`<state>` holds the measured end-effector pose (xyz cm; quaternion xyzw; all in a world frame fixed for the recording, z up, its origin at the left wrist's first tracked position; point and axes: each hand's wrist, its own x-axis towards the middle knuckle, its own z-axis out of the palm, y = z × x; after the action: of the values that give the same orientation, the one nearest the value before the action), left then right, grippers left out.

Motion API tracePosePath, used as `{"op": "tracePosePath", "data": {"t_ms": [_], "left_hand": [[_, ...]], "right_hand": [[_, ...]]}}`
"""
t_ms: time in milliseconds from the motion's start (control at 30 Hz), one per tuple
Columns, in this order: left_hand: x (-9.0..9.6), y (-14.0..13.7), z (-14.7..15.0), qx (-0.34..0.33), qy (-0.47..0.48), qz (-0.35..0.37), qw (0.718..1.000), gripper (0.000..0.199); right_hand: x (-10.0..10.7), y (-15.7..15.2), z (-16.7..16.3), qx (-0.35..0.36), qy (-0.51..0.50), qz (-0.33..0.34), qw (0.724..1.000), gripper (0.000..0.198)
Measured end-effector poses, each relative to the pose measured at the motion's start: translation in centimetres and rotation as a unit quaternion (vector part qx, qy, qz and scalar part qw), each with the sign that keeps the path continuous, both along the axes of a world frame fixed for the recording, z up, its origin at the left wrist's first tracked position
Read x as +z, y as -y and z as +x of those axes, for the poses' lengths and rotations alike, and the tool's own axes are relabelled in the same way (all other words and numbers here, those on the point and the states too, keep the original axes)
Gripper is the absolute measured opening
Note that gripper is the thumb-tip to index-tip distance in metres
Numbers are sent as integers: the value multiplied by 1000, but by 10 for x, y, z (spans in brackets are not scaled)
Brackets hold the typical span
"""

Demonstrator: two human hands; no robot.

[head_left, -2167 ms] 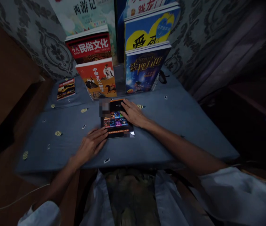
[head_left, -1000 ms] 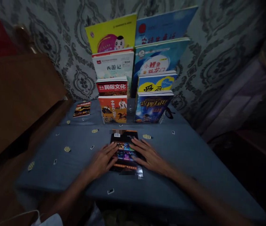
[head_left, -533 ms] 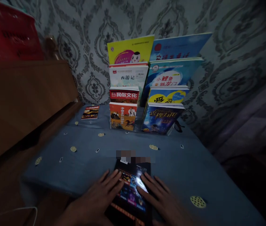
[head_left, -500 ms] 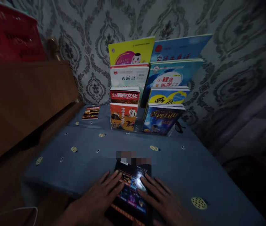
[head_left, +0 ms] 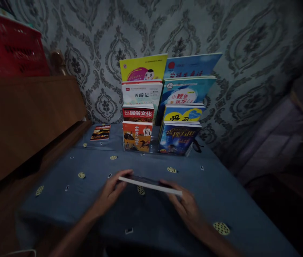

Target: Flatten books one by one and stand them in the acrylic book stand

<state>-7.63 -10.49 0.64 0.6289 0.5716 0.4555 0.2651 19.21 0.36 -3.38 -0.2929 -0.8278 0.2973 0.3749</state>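
A thin dark-covered book (head_left: 150,185) is held up above the cloth, its white page edge facing me and its cover seen only at a steep slant. My left hand (head_left: 113,187) grips its left end, fingers over the top and thumb below. At the other end my right hand (head_left: 185,203) is closed on the book in the same way. Beyond the hands stand two stepped rows of upright books: an orange one (head_left: 137,134) fronts the left row, and a dark blue one (head_left: 179,137) fronts the right row.
The table has a blue cloth (head_left: 92,200) with yellow prints. A small flat book (head_left: 100,132) lies at its back left. Left of the table is a brown wooden cabinet (head_left: 28,121) bearing a red basket (head_left: 9,46). Patterned wallpaper (head_left: 108,67) rises behind.
The book lay flat under both spread hands; now both hands grip its ends and hold it raised, edge toward me. The view has shifted slightly.
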Motion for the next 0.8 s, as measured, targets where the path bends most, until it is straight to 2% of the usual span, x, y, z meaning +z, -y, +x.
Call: {"op": "tracePosePath", "data": {"t_ms": [100,200,333,433,533,633,800], "left_hand": [[-22,-24,11,38,3,11,999,46],[-25,-47,13,60,-5,54,997,46],[7,-90,-5,80,-19,150,985,48],[35,-125,-23,92,-34,223,970,55],[47,-153,-36,105,-40,254,961,62],[41,-171,-43,112,-35,264,957,63],[23,-190,-50,133,-47,256,956,58]], "right_hand": [[1,-1,-16,-32,-30,1,999,34],[10,-10,-34,-60,-59,24,996,31],[37,-44,-65,-94,-111,76,987,33],[58,-76,-89,-84,-117,121,982,36],[69,-102,-106,-76,-109,140,981,38],[66,-118,-114,-69,-88,133,985,40],[48,-134,-120,-85,-62,122,987,39]]}}
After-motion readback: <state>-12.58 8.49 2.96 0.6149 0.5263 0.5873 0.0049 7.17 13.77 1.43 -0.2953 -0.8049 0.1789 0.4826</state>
